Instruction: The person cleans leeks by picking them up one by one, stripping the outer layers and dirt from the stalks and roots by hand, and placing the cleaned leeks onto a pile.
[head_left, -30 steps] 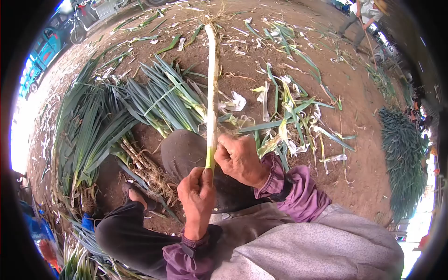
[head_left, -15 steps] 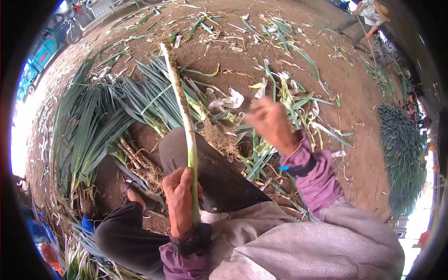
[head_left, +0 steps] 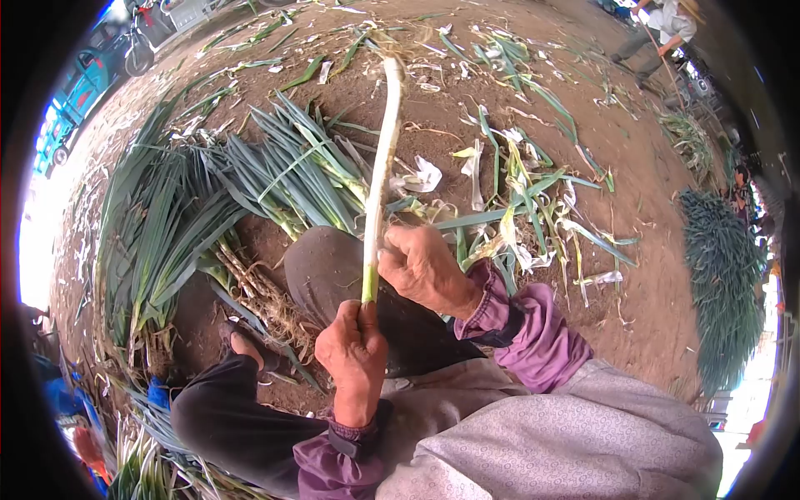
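Note:
A long green onion (head_left: 385, 154) stands up from my left hand (head_left: 354, 358), its white stalk upward and its roots at the top. My left hand is closed around the green lower part. Closed fingers of my right hand (head_left: 423, 271) meet the stalk's right side just above the left hand. Brown, dirty outer skin runs along that side of the stalk, down towards the right fingers. Exactly what lies between those fingers is hidden.
Bundled green onions (head_left: 171, 225) lie on the ground to the left, with more (head_left: 308, 167) ahead of my knee. Peeled skins and leaves (head_left: 525, 208) litter the soil. A large onion pile (head_left: 721, 283) lies far right. A person (head_left: 662, 37) stands at the upper right.
My right hand has come left and down from over the scraps to the stalk. The onion's top has swung right, and its left side now looks whiter.

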`<state>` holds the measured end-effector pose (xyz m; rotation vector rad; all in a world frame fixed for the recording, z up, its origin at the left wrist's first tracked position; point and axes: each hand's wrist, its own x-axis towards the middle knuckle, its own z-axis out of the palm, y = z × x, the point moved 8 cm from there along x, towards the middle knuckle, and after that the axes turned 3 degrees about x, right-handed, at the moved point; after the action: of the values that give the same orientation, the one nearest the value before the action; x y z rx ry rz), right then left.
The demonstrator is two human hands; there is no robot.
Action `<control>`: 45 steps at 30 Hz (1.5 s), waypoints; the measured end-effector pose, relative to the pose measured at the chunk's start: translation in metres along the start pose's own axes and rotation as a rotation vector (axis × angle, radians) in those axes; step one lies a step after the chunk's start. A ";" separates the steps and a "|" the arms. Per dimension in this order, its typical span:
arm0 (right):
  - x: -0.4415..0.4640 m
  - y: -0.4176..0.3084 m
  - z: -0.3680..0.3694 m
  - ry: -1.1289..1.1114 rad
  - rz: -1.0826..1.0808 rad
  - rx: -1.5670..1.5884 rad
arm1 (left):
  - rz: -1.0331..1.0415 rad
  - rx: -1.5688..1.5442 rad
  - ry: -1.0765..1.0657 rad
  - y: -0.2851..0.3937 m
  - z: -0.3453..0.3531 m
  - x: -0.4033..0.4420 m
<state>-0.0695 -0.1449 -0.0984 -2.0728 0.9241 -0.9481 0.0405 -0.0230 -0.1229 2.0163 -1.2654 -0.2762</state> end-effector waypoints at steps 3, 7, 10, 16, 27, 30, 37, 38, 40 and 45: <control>-0.003 0.007 0.001 0.039 0.047 0.032 | 0.013 0.108 0.008 0.010 0.003 -0.001; -0.006 0.021 0.007 0.133 0.043 0.069 | 0.152 0.237 0.090 0.023 0.004 -0.002; -0.006 0.017 0.005 0.157 0.004 0.051 | 0.091 0.258 0.105 0.014 0.001 0.001; -0.014 0.056 -0.046 0.042 0.033 0.019 | -0.060 0.248 0.103 -0.015 -0.012 0.013; -0.106 0.166 -0.318 0.630 0.273 -0.998 | -0.101 0.156 0.050 -0.039 -0.022 0.022; -0.135 0.180 -0.362 0.631 0.356 -1.101 | -0.357 -0.367 -0.180 -0.052 -0.027 0.030; -0.119 0.177 -0.253 0.484 0.351 -0.778 | -0.352 -0.844 -0.369 -0.032 -0.020 0.036; -0.105 0.170 -0.223 0.330 0.419 -0.674 | -0.348 -0.839 -0.360 -0.029 -0.022 0.036; -0.081 0.133 -0.161 0.259 0.201 -0.565 | -0.324 -0.740 -0.365 -0.024 -0.027 0.039; -0.034 0.028 -0.055 0.116 -0.190 -0.147 | -0.201 -0.776 -0.498 -0.008 -0.029 0.041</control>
<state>-0.1401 -0.1471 -0.1037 -2.2818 0.8902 -1.1397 0.0815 -0.0423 -0.1000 1.4192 -0.9949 -1.2210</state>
